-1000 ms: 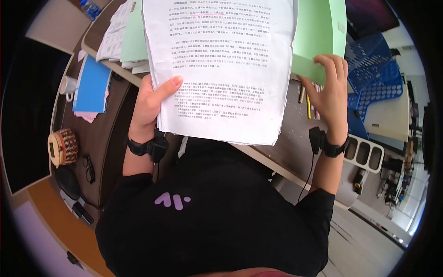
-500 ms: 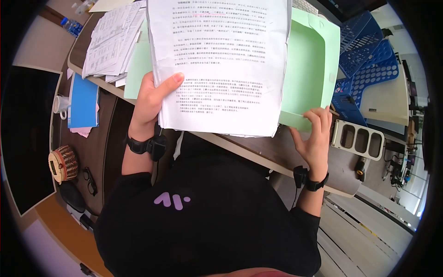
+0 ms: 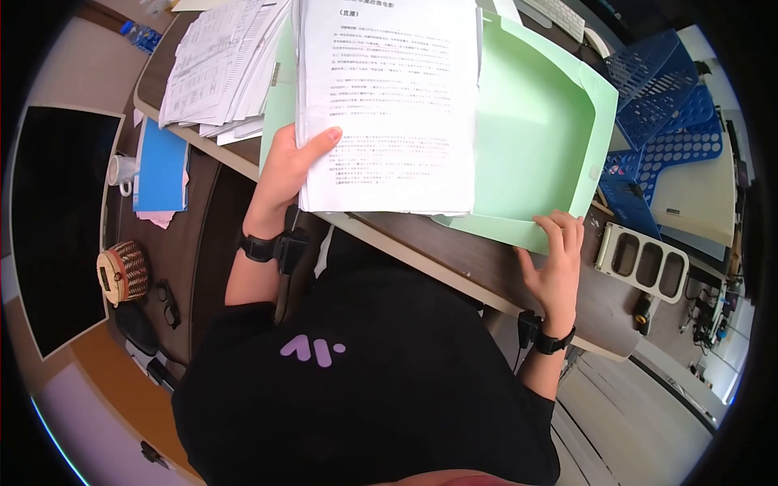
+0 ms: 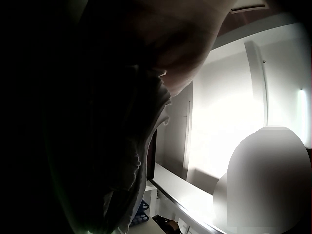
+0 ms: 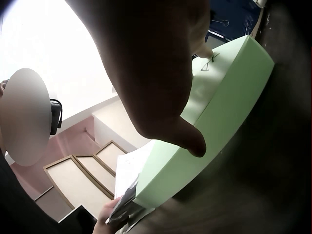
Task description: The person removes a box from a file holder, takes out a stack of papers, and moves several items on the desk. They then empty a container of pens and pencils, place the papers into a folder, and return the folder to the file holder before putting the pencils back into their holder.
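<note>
A thick stack of printed sheets (image 3: 389, 121) is gripped by my left hand (image 3: 288, 166), thumb on top near its lower left corner. Under and right of it lies an open, shallow green box (image 3: 531, 130). My right hand (image 3: 555, 255) pinches the box's near right corner, fingers over the edge and thumb outside. In the right wrist view the thumb of that hand (image 5: 156, 97) lies against the green side wall (image 5: 219, 126). The left wrist view shows dark crumpled sheet edges (image 4: 156, 107) below the palm.
Loose papers (image 3: 215, 65) pile at the back left. Blue racks (image 3: 652, 89) stand at the right, with a grey three-slot holder (image 3: 642, 261) in front. A blue folder (image 3: 162, 166), a mug (image 3: 121, 170), glasses (image 3: 168, 304) and a woven basket (image 3: 124, 273) are at left.
The right hand has come down from the box's side to its near corner and grips there. More of the green box shows, and the stack has shifted slightly, its title lines now visible.
</note>
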{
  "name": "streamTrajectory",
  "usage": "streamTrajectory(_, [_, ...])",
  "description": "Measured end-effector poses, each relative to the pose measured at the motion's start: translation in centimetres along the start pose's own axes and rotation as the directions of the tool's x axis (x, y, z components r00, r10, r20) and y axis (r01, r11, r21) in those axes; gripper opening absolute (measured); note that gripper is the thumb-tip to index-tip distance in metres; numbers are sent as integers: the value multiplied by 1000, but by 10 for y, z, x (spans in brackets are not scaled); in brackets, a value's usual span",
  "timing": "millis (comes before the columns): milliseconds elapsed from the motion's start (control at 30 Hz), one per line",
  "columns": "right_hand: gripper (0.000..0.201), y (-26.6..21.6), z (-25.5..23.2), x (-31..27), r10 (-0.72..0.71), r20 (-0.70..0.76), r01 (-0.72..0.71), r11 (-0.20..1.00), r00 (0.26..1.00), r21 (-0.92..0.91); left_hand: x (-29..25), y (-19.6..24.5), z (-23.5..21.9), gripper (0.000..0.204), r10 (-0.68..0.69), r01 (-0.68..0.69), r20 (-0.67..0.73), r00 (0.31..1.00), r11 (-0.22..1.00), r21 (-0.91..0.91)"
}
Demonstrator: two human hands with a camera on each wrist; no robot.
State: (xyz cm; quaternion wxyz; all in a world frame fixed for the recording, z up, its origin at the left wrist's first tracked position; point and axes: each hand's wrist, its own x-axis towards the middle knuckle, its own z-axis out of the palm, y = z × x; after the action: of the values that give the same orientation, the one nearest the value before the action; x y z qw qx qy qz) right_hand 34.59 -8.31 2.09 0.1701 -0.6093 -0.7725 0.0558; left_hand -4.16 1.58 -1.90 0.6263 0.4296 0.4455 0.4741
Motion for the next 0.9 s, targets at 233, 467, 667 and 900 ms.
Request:
streamTrajectory(233, [48, -25, -8, 16, -32, 21, 31, 999, 999, 35, 5, -4, -3, 42, -5, 4, 23, 1000, 999, 42])
streamTrajectory(467, [36, -53, 34, 34, -274, -81, 286, 934, 958, 215, 10, -3, -6, 42, -38, 38, 10, 999, 998, 44])
streamTrajectory(667, [37, -59, 46, 44, -236, -46, 239, 921, 971, 307, 12, -4, -8, 42, -53, 51, 15, 999, 997, 62])
streamTrajectory(900, [27, -55, 47, 45, -288, -28, 282, 907, 957, 311, 13, -5, -9, 42, -76, 75, 19, 997, 995, 68])
